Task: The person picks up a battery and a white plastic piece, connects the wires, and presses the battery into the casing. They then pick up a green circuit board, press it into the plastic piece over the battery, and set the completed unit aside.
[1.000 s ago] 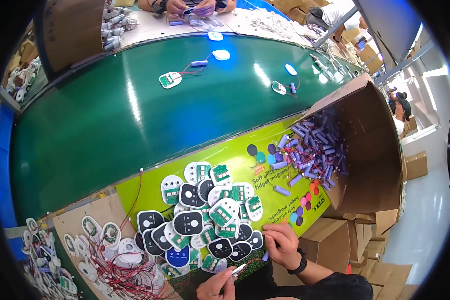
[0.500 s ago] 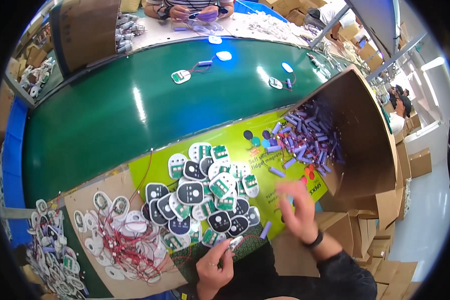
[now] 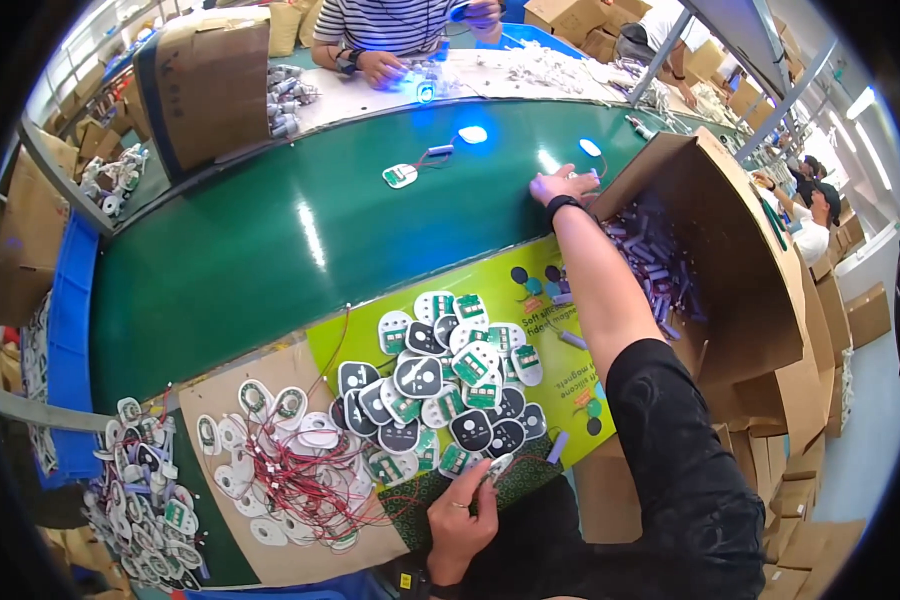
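My left hand [image 3: 462, 520] pinches a small white-rimmed circuit panel [image 3: 499, 466] at the near edge of the work surface. A purple battery cell [image 3: 558, 446] lies just right of it. My right hand [image 3: 564, 186] is stretched across the green belt with its fingers apart, over a wired panel that it mostly covers. Beyond its fingertips an oval panel [image 3: 590, 148] glows blue-white. Between my hands lies a heap of rounded panels [image 3: 418, 376], some with green circuit boards showing, others with black faces up.
An open cardboard box [image 3: 745, 260] at right holds many purple cells [image 3: 655, 262]. White rings with red wires [image 3: 290, 465] lie left of the panels. The green belt [image 3: 230, 270] carries another panel [image 3: 400, 176] wired to a cell. Across it a person in a striped shirt [image 3: 385, 25] handles lit parts.
My right hand has swung from above the yellow-green sheet forward onto the belt, over the wired panel there. My left hand still holds its panel. The view has shifted; the person opposite has spread their hands apart.
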The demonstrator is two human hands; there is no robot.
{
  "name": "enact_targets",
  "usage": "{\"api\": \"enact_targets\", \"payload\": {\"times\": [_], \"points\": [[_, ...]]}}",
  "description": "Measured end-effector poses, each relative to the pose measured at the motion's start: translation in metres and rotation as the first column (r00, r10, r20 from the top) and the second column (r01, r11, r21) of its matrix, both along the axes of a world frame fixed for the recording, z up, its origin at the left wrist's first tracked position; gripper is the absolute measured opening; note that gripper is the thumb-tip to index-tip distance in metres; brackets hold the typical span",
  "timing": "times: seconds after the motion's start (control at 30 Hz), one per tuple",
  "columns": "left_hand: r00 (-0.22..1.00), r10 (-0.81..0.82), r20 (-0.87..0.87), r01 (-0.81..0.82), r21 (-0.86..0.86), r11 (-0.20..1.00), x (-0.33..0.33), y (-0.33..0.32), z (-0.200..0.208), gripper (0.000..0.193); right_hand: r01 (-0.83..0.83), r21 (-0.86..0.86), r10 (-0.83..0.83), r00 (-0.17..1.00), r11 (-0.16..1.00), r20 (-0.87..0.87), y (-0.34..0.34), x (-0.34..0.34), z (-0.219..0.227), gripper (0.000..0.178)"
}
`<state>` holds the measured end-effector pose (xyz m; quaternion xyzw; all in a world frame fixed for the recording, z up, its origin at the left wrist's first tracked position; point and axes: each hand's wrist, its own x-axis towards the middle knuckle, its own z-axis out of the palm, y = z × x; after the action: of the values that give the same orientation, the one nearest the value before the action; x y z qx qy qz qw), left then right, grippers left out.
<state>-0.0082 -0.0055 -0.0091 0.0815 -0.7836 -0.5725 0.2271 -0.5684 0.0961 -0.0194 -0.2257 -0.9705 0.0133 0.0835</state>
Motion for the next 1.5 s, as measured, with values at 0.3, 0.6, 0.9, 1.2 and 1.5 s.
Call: {"api": "enact_targets", "payload": {"times": [0.3,0.6,0.9,1.2,1.5], "points": [[0.997,-0.008,-0.07,0.006,-0.023,1.0,-0.004,-0.002,0.005,0.03,-0.205,-0.049,0.209,0.975,0.977,0.082,-0.001,0.037,0.037,0.06],[1.0,-0.008,0.023,0.006,0.07,0.998,0.0,0.0,0.006,0.034,-0.648,0.037,0.645,0.761,0.761,0.072,-0.049,0.083,0.045,0.046],[1.0,-0.003,-0.017,0.004,0.056,0.998,-0.007,0.002,0.007,0.033,-0.749,0.031,0.704,0.606,0.661,-0.371,-0.007,0.032,0.109,0.039],[0.997,-0.018,-0.076,0.025,0.097,0.995,-0.01,0.009,0.006,0.033,-0.984,-0.138,0.773,0.171,0.109,-0.611,0.062,0.008,0.241,0.022],[0.999,-0.005,-0.042,0.01,0.11,0.994,0.0,0.002,0.006,0.032,-0.677,-0.733,0.582,0.57,-0.067,-0.58,-0.003,0.124,0.316,0.036]]}}
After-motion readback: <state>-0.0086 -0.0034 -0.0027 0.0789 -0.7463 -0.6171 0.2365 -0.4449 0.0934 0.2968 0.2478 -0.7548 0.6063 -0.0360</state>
